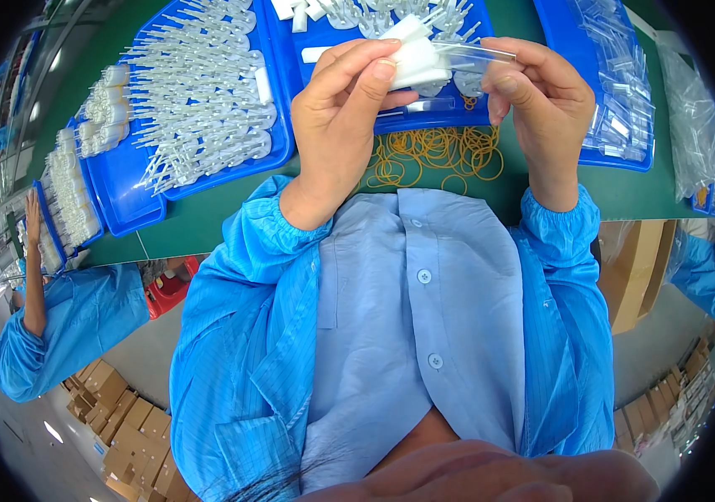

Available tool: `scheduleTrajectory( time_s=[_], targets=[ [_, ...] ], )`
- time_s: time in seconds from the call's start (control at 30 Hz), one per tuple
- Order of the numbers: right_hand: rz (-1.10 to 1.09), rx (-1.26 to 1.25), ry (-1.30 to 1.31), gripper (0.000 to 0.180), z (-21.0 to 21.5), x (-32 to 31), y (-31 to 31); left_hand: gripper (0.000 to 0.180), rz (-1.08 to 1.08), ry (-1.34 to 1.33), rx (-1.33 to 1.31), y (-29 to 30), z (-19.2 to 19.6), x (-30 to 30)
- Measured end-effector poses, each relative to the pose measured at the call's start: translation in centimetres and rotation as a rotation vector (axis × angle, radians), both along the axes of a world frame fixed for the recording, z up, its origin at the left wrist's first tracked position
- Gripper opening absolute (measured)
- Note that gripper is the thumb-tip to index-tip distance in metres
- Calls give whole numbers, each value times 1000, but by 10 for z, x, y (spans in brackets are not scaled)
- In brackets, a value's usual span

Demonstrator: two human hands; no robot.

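Over the middle of the green bench, my left hand (342, 117) pinches a white plastic piece (416, 58) with thin stems between thumb and fingers. My right hand (545, 105) has thumb and forefinger closed on the far end of a clear plastic tube (479, 55), which points at the white piece. I cannot tell whether the tube sits around a stem or just beside it. Beneath both hands, a blue tray (424, 120) carries white blocks and stemmed white parts. Yellow rubber bands (437, 155) lie loose on the bench along its near edge.
A blue tray (284, 138) at left holds rows of stemmed white parts. Another blue tray (617, 161) at right holds clear tubes. Beside it lies a clear plastic bag (692, 117). A co-worker in blue (81, 314) is at far left. Cardboard boxes (135, 427) stand behind.
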State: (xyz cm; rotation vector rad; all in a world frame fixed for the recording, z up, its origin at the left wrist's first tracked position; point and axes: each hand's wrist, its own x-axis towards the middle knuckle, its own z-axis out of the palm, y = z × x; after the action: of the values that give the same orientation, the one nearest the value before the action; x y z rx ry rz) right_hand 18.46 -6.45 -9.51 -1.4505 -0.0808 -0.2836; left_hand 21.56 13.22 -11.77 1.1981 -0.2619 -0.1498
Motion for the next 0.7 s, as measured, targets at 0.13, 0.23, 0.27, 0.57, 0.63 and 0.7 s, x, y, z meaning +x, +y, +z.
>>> scheduleTrajectory(
  time_s=[0.13,0.23,0.27,0.57,0.63,0.7],
  targets=[
    [21,14,5,23,-2,1,-2,21,10,7,-10,0,1,1],
    [38,-4,7,23,-3,2,-2,22,34,-30,24,1,-2,1],
    [46,-9,10,23,-4,2,-2,22,44,-27,18,0,-1,1],
    [100,14,71,24,-6,2,1,22,104,-113,124,4,-7,4],
    [107,10,64,24,-7,2,1,22,92,-156,172,5,-9,4],
    [116,-3,47,24,-7,2,0,22,94,-150,200,5,-5,3]
  ],
)
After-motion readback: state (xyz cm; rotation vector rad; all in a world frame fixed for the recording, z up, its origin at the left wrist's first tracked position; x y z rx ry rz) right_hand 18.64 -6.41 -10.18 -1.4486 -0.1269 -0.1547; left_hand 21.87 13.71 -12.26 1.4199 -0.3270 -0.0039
